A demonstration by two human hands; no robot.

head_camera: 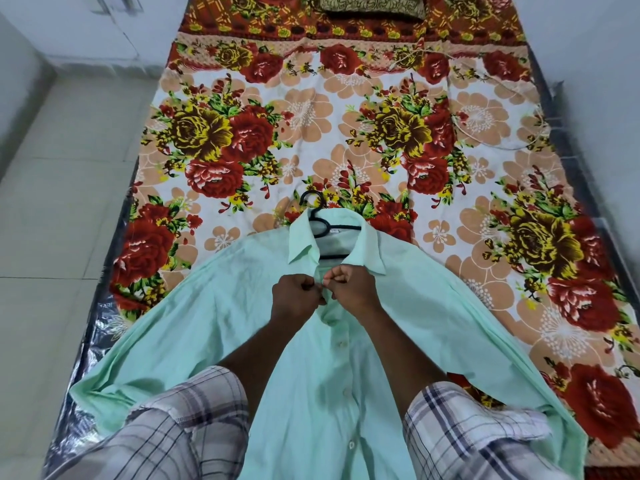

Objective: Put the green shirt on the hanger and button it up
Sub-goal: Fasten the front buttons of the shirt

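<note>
On floral bedsheet (242, 98), soft green shirt (214, 306), hooked black hanger (320, 223), hands (325, 296) pinching placket

The person wears a short-sleeved checked shirt (104, 460). Its left sleeve (180, 420) has a pale grey-white ground crossed by broad grey bands and thin dark lines (a plaid, in effect) and ends in a stitched hem. The right sleeve (460, 434) carries the same pattern with darker bands, nearer navy. It shows a row of stitching and a plain white stretch near its edge. Below the sleeves the arms are bare down to the left hand (294, 301) and the right hand (351, 289).
</note>
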